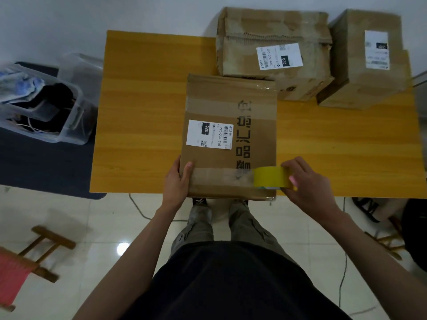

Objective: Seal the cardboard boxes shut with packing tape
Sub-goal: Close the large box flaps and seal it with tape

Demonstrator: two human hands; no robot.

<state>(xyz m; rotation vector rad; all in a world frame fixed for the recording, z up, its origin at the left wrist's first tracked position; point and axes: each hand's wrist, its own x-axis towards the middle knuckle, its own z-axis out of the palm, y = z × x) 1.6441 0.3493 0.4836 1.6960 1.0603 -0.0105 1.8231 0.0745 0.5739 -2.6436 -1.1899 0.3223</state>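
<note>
The near box (231, 137) lies flat on the table (143, 112) at its front edge, label up, directly before the person. A clear strip of tape (221, 177) runs across its near end from the left edge toward the right.

The left hand (179, 181) holds the box's left edge, thumb on top pressing on the start of the strip, fingers wrapped down the side. The right hand (305, 183) grips the yellow roll (270, 177) at the box's right edge, fingers curled over its outer face and rim.

The box looks like worn corrugated card: stiff enough along edges and corners, but likely to give in the middle of the flaps, so it is best steadied at an edge, as the left hand does. It seems light enough to slide on the smooth table if the tape is pulled hard, which makes that bracing hand matter. The roll is rigid and light; holding it by the rim lets it turn as it pays out. The tape itself is thin, sticky and prone to wrinkle or fold on itself, so it wants steady tension.

Two more boxes (275, 54) (367, 61) sit at the table's far right, touching or nearly so.
</note>
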